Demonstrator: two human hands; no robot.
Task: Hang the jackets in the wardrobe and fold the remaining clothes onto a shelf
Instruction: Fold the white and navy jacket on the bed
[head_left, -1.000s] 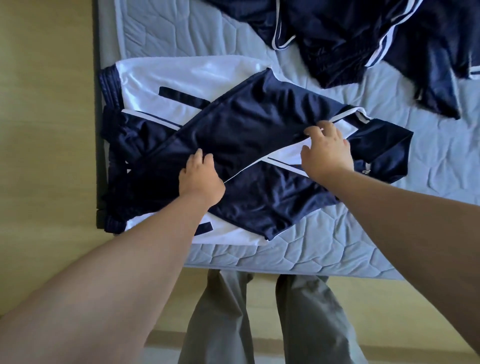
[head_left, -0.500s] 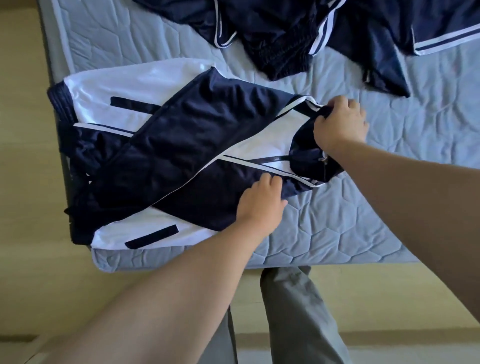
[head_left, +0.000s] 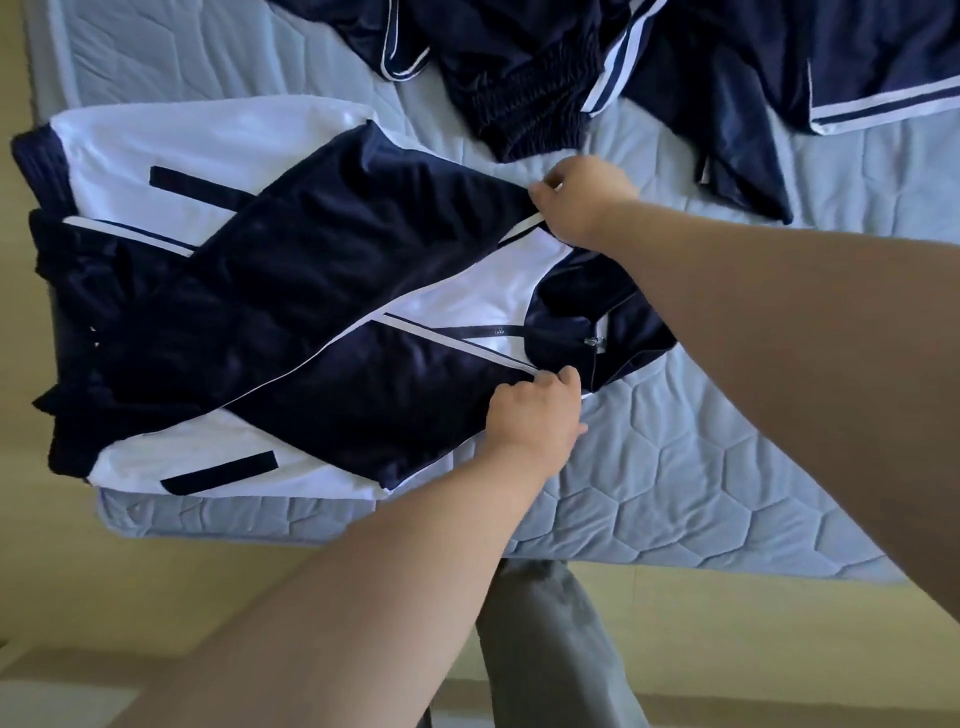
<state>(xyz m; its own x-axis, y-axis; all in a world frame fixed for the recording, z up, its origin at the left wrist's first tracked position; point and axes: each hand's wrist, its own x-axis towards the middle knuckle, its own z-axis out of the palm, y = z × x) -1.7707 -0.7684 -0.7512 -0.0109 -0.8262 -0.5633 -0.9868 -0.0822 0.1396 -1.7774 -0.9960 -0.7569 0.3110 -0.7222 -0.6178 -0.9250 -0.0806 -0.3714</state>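
1. Jacket (head_left: 322, 291), navy and white: lies flat at the left near corner of the mattress (head_left: 701, 467). Both sleeves are crossed over the front, and the hem end hangs slightly over the mattress's left edge.
2. Collar (head_left: 582, 332), zip end showing: points toward the middle of the mattress, between the two hands.
3. Left hand (head_left: 535, 415): fingers curled and pinching the near shoulder at its white piping, on the side toward the mattress's near edge.
4. Right hand (head_left: 579, 205): fingers curled and pinching the far shoulder, toward the mattress's far side.
5. Change: a second ago the left hand pressed flat on the crossed sleeves at mid-jacket and the right rested beside the collar. Both have since shifted out to the shoulders and taken hold.
6. Reading: sleeve-smoothing looks finished, and a two-point shoulder grip suits either lifting the garment or folding its collar end over (which one cannot be told).
7. Remaining clothes (head_left: 524, 88), dark with white stripes: an unsorted heap along the mattress's far side, apart from the jacket.
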